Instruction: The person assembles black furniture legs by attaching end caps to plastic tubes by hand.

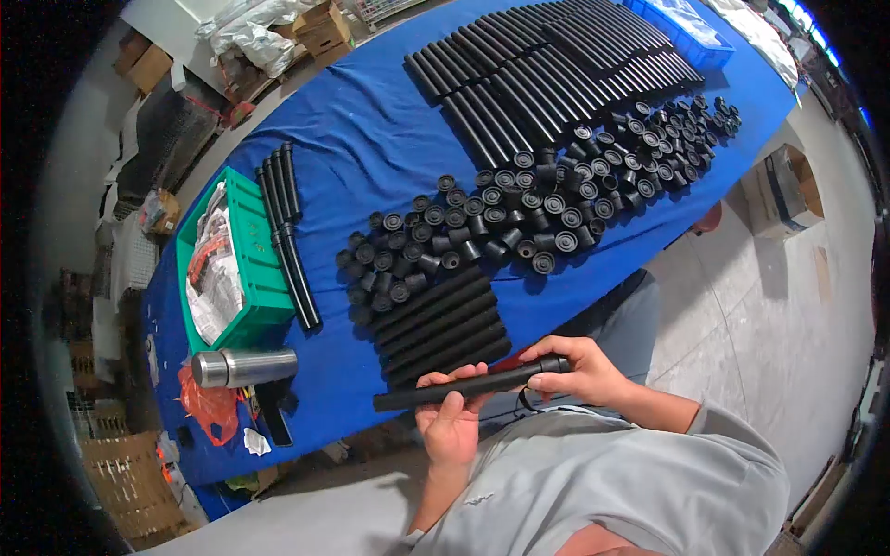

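A long black tube (496, 381) lies across both hands at the table's near edge, tilted slightly up to the right. My left hand (450, 422) is closed around its middle, thumb on the near side. At the tube's right end, my right hand (584, 371) grips it around a black end cap (553, 364), fingers above and thumb below. Whether the cap is fully seated cannot be made out. Just beyond the hands, several black tubes (436, 320) lie side by side. Farther up is a big spread of loose black caps (542, 263), some upright and some on their sides.
Rows of black tubes (519, 83) cover the far side of the blue tablecloth (343, 120). At left are a few capped tubes (295, 264), a green crate (260, 250) with paper inside, a steel flask (260, 367) and an orange bag (209, 408). A blue bin (705, 51) stands far right.
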A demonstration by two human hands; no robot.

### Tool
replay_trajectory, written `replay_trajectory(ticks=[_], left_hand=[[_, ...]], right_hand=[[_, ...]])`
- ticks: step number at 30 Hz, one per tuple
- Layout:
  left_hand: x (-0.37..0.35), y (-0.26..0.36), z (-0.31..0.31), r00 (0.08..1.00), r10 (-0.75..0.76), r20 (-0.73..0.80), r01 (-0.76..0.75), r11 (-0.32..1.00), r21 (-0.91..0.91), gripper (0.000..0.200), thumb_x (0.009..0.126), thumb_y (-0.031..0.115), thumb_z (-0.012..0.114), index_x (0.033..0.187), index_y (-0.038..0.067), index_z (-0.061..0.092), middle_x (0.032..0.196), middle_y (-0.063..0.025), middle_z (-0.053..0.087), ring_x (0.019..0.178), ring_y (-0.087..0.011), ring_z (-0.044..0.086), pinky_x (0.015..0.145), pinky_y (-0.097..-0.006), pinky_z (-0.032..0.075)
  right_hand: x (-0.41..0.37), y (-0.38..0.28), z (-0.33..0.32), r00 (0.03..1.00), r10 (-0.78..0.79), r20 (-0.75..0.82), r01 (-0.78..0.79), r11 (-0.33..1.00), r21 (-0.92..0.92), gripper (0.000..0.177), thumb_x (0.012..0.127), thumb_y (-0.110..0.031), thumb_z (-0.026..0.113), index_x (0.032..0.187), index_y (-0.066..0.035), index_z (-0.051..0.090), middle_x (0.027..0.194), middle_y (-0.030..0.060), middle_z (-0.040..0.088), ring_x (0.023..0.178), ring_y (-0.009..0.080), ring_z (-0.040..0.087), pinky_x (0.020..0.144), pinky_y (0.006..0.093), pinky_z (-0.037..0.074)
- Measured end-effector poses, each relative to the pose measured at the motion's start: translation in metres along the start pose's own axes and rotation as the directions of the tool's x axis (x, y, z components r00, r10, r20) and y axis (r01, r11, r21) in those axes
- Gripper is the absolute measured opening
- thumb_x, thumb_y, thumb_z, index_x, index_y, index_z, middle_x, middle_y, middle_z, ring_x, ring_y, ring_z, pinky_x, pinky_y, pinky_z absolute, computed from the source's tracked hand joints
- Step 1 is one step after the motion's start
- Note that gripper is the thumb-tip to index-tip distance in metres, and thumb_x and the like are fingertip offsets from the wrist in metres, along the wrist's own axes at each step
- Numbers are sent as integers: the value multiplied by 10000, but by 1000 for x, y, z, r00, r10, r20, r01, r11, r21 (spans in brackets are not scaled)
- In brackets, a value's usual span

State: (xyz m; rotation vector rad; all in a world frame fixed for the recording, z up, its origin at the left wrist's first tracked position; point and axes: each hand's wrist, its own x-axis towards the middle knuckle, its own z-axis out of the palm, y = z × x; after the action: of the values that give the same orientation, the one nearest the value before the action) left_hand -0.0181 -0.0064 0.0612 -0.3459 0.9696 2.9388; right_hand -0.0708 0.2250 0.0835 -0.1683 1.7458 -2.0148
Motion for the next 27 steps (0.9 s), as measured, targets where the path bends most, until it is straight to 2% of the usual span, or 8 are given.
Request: replay_trajectory(ticks=[2,5,8,15,17,18,20,27], left_hand=[[0,2,9,999,-1,-34,0,1000,-16,284,964,42,665,1227,82,567,1272,-231,661,1263,-421,610,981,-577,595],[1,4,-13,995,-84,-56,78,992,-96,295,955,34,668,1228,79,565,1307,-235,640,1297,-426,583,985,-576,591],[2,2,-9,999,-44,27,45,999,-22,295,952,43,676,1224,71,566,1324,-238,630,1319,-428,563,972,-557,600],[20,56,-15,978,49,201,-76,988,132,388,862,168,811,1181,57,620,1315,-254,632,1299,-412,579,1102,-570,476],[29,82,-9,906,190,379,-418,553,721,433,809,227,847,1166,68,662,1316,-195,652,1219,-352,625,1029,-484,520],[32,96,6,822,116,557,-564,40,825,457,790,251,856,1170,71,676,1305,-171,662,1181,-337,638,1004,-467,526],[30,80,40,730,-24,684,-670,-228,707,525,736,273,864,1194,81,692,1250,-124,671,1086,-332,641,940,-450,530],[32,62,49,616,-203,761,-765,-384,517,470,736,169,816,1168,33,689,1087,-97,679,943,-266,658,750,-355,555]], right_hand=[[8,13,-5,868,-490,79,477,779,-407,302,906,-93,782,1169,10,676,895,72,721,779,150,697,706,284,552],[11,1,-6,763,-626,161,614,626,-480,246,935,-112,760,1134,14,688,881,57,719,737,110,688,686,276,557],[-1,-6,-2,987,156,45,-162,959,231,209,944,-120,745,1100,13,706,896,79,736,754,122,700,699,279,565],[2,-7,-39,975,151,-166,-112,968,224,176,854,-116,754,955,25,725,790,84,695,624,142,657,540,278,542],[8,-12,-48,974,130,-184,-100,981,164,153,852,-95,740,941,27,719,786,86,687,611,141,651,523,277,538],[10,-11,-51,977,115,-179,-93,988,123,148,852,-91,737,937,28,717,789,88,688,609,139,650,524,276,538],[14,-11,-46,984,99,-148,-91,994,64,140,851,-82,732,931,31,715,797,91,688,609,135,649,526,274,541],[20,-14,-34,999,15,-43,-12,997,70,377,820,-105,748,1156,38,655,1042,133,672,703,170,683,519,266,560]])
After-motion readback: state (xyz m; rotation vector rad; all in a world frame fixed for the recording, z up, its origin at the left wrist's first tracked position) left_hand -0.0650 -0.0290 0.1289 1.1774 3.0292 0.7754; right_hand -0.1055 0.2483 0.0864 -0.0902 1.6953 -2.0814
